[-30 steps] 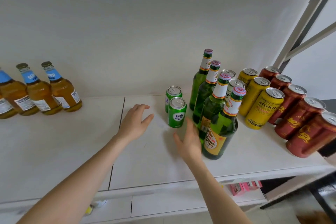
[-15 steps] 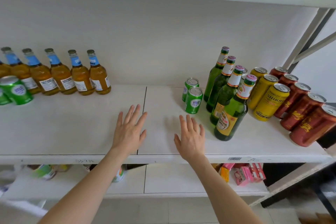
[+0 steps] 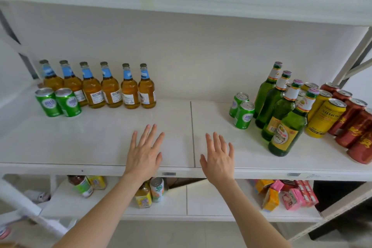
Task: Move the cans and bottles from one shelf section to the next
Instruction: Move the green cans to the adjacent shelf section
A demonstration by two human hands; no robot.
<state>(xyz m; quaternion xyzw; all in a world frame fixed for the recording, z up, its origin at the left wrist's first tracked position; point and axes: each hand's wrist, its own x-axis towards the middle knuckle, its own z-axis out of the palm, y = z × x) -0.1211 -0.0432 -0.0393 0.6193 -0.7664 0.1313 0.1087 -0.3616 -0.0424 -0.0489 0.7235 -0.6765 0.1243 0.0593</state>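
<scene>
Hovering flat over the front of the white shelf (image 3: 100, 147), my left hand (image 3: 144, 156) and right hand (image 3: 218, 159) have fingers spread and hold nothing, one on each side of the seam (image 3: 192, 131) between the two sections. At ten o'clock from my left hand stand six amber bottles (image 3: 109, 88) in a row, with two green cans (image 3: 57, 102) in front of their left end. At two o'clock from my right hand are two more green cans (image 3: 241, 109), four green bottles (image 3: 281, 110), then yellow cans (image 3: 326, 117) and red cans (image 3: 354, 125); their exact counts are hard to tell.
</scene>
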